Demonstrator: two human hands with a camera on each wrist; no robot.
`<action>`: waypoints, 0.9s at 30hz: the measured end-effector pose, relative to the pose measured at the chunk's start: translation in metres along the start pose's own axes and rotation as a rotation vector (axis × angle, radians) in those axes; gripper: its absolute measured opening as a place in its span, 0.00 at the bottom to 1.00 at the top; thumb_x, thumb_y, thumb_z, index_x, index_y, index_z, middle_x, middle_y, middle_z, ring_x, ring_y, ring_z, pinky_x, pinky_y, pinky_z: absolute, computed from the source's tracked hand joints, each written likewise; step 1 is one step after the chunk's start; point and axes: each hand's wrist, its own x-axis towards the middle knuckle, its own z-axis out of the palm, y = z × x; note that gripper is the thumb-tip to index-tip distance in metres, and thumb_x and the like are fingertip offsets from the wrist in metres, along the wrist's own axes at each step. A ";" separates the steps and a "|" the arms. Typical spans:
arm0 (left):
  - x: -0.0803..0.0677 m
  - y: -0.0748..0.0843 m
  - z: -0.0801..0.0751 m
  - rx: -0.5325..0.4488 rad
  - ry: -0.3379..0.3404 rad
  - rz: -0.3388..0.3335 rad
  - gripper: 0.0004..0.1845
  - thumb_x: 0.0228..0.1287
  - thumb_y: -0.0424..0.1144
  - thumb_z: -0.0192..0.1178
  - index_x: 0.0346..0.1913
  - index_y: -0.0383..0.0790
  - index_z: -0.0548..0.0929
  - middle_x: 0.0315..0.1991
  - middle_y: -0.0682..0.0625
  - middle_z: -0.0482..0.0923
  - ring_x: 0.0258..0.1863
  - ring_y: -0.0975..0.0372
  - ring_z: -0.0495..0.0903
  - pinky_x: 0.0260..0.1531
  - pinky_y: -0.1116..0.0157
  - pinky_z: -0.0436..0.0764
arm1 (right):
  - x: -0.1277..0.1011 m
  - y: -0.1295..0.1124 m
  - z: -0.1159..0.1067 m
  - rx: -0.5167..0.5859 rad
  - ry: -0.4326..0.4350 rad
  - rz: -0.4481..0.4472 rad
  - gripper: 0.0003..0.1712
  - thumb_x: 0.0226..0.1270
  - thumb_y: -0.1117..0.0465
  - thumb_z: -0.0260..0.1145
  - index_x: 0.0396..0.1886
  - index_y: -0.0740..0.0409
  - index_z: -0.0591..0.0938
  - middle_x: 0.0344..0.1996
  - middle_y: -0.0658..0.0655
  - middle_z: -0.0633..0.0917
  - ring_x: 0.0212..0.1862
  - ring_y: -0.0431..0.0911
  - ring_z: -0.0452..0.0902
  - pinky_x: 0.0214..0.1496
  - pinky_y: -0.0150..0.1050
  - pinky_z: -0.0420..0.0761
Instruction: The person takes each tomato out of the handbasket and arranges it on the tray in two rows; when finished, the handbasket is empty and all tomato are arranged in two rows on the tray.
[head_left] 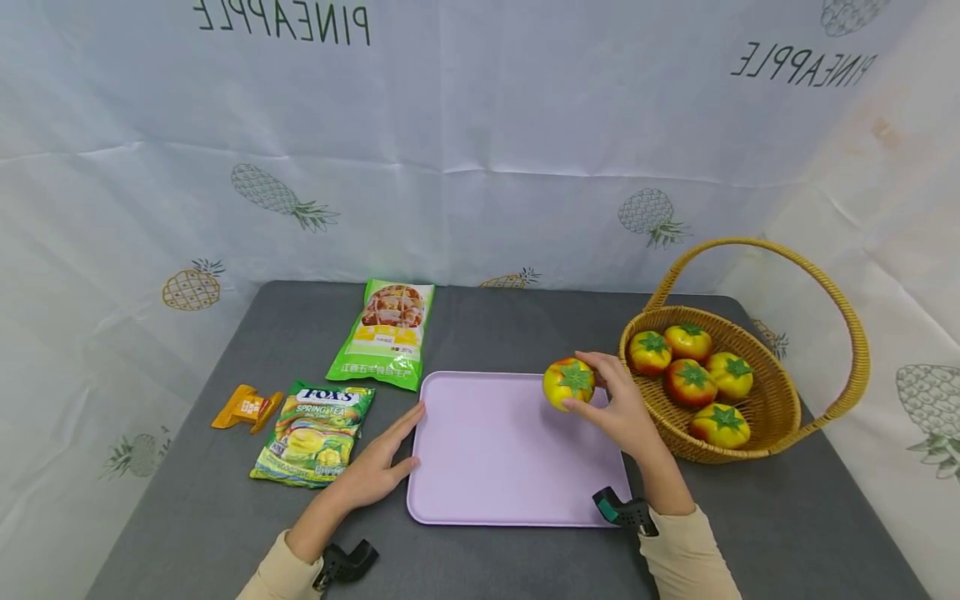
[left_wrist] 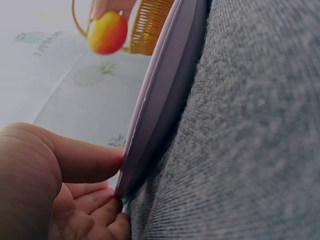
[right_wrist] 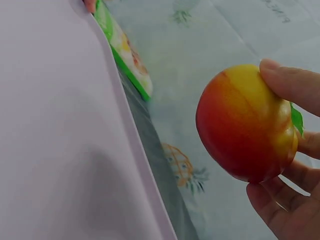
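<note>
Your right hand point(head_left: 618, 410) holds a fruit point(head_left: 568, 382) above the tray point(head_left: 502, 467), grip clamped; your left hand point(head_left: 373, 469), grip apart, touches the tray's left edge.

The right hand point(head_left: 618, 408) holds a fruit point(head_left: 567, 382) near the far right corner of the purple tray point(head_left: 510, 467). The left hand point(head_left: 378, 467) touches its left edge. A basket point(head_left: 776, 400) with five more fruits point(head_left: 690, 383) sits by the right edge of the worktop point(head_left: 480, 567). A green bag point(head_left: 386, 333) lies by the far edge.
</note>
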 end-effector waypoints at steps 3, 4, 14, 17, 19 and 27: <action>0.000 0.001 0.000 -0.001 0.004 0.001 0.37 0.64 0.30 0.57 0.73 0.34 0.53 0.75 0.42 0.49 0.73 0.49 0.51 0.63 0.86 0.40 | 0.006 -0.005 0.015 0.033 -0.056 0.000 0.38 0.52 0.56 0.75 0.64 0.53 0.72 0.57 0.57 0.72 0.56 0.48 0.70 0.53 0.49 0.78; 0.000 0.001 0.000 -0.003 0.006 0.002 0.37 0.64 0.30 0.57 0.73 0.34 0.53 0.75 0.41 0.49 0.73 0.49 0.51 0.63 0.86 0.41 | 0.009 -0.007 0.020 0.048 -0.075 -0.002 0.38 0.52 0.56 0.75 0.64 0.53 0.72 0.58 0.57 0.72 0.56 0.49 0.71 0.54 0.50 0.78; 0.001 0.004 0.000 0.043 0.010 -0.042 0.37 0.64 0.30 0.57 0.74 0.36 0.54 0.75 0.43 0.51 0.73 0.51 0.53 0.68 0.49 0.54 | 0.033 -0.014 0.072 0.120 -0.247 0.007 0.38 0.53 0.52 0.74 0.63 0.57 0.72 0.58 0.56 0.73 0.56 0.49 0.72 0.55 0.48 0.78; 0.000 0.003 0.000 0.045 0.011 -0.052 0.37 0.64 0.30 0.57 0.74 0.36 0.53 0.75 0.44 0.51 0.73 0.51 0.52 0.68 0.48 0.54 | 0.040 -0.017 0.084 0.136 -0.296 0.017 0.39 0.53 0.52 0.74 0.64 0.60 0.72 0.58 0.57 0.73 0.56 0.50 0.72 0.56 0.48 0.78; 0.000 0.003 0.000 0.046 0.009 -0.052 0.37 0.64 0.31 0.57 0.74 0.36 0.53 0.75 0.44 0.51 0.73 0.51 0.52 0.68 0.48 0.54 | 0.044 -0.018 0.092 0.144 -0.326 0.022 0.39 0.54 0.52 0.74 0.64 0.60 0.71 0.59 0.57 0.73 0.56 0.50 0.72 0.57 0.47 0.78; 0.001 0.002 0.001 0.057 0.013 -0.029 0.37 0.64 0.31 0.57 0.73 0.36 0.54 0.75 0.43 0.51 0.73 0.51 0.53 0.68 0.48 0.55 | 0.052 -0.024 0.109 0.153 -0.372 0.023 0.39 0.55 0.53 0.73 0.64 0.61 0.71 0.60 0.58 0.73 0.56 0.50 0.73 0.58 0.46 0.77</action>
